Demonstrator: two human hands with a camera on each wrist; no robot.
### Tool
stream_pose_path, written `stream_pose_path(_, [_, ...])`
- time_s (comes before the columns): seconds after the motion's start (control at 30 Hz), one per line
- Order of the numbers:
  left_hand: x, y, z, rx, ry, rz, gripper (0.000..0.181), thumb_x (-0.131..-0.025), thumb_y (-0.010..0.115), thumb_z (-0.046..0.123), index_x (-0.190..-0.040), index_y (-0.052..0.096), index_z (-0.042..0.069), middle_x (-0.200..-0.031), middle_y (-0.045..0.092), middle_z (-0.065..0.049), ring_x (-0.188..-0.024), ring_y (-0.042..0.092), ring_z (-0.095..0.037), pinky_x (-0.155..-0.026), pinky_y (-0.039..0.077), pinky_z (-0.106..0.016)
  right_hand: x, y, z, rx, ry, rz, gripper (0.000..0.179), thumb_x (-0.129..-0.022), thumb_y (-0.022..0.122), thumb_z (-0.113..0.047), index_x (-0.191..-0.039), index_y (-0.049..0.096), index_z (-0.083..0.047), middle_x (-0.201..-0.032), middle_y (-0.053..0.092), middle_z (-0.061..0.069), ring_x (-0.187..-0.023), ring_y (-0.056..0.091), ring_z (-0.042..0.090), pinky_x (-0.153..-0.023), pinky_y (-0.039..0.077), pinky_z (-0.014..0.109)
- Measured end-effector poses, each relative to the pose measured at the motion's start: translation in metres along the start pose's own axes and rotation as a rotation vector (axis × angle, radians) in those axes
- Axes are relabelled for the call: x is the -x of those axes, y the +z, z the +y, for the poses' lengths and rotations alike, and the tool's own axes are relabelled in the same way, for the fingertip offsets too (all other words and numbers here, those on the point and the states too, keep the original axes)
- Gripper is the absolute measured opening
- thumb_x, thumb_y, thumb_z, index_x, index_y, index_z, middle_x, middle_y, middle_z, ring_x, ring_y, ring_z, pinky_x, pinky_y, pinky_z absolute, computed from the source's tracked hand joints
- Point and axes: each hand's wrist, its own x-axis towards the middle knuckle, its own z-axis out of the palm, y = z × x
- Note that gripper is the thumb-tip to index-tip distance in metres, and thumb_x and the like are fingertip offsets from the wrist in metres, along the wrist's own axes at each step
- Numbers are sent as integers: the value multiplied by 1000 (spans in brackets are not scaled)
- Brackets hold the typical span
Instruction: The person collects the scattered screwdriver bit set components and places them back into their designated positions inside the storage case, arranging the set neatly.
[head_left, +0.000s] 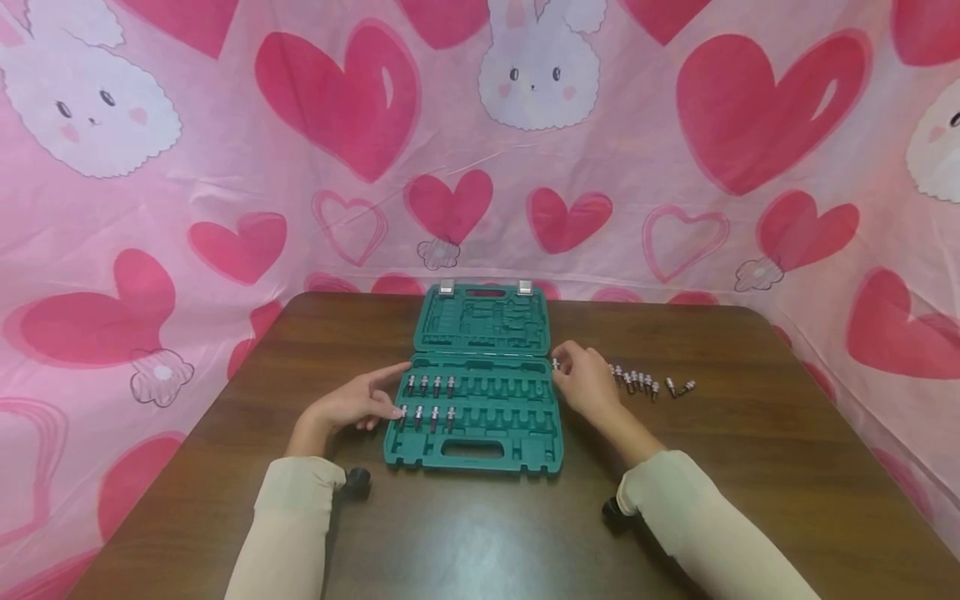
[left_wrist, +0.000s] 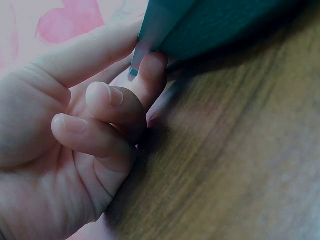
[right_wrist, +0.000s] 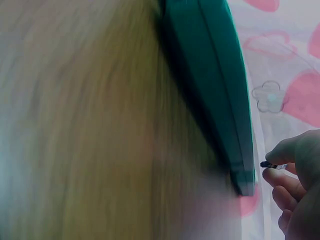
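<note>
A green plastic socket case (head_left: 420,452) lies unfolded on the table, its moulded lid (head_left: 483,343) laid back. Several silver bit sockets with dark tips (head_left: 435,419) stand in two rows at the left of the lower half. My left hand (head_left: 347,406) holds the case's left side, thumb over the rim by the front row and index finger stretched toward the hinge. In the left wrist view its other fingers (left_wrist: 75,125) curl beside the case edge. Beyond the case's right side, my right hand (head_left: 588,385) pinches a small bit socket (right_wrist: 267,164) between thumb and fingertips.
To the right of my right hand, several loose bit sockets (head_left: 637,382) lie in a cluster, two of them (head_left: 682,388) farther right. The brown wooden table (head_left: 480,542) ends at a pink heart-and-rabbit cloth (head_left: 637,150) behind. The slots in the case's right part hold nothing.
</note>
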Motion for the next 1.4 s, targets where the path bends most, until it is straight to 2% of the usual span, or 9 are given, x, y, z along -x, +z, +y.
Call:
stream_pose_path(0.57, [-2,0,-2,8,4,-7,80,-89,72,21,-155,27,23,-67,59,-17,-47,48,-19,-45,40,-24,-1,20,-42,-133,33,-43,18,-86,71,-13,-104,66,-12,-78,60,1,-77,54,21,-66,43,38])
stream_pose_path(0.93, [-2,0,-1,9,-6,-2,80,-88,73,22,-154,28,24,-67,59,-17,-48,48,-19,-45,40,-24,1,34,-50,-169,1,-46,16,-86,72,-12,-101,66,-12,-73,60,-2,-69,54,17,-62,45,36])
stream_pose_path(1.4, [-1,-1,-2,18,8,-7,81,-89,73,19,-155,27,22,-66,58,-16,-47,48,-18,-45,40,-24,0,50,-69,-170,-20,-71,17,-84,73,-11,-100,67,-13,-70,59,-4,-71,55,16,-66,45,37])
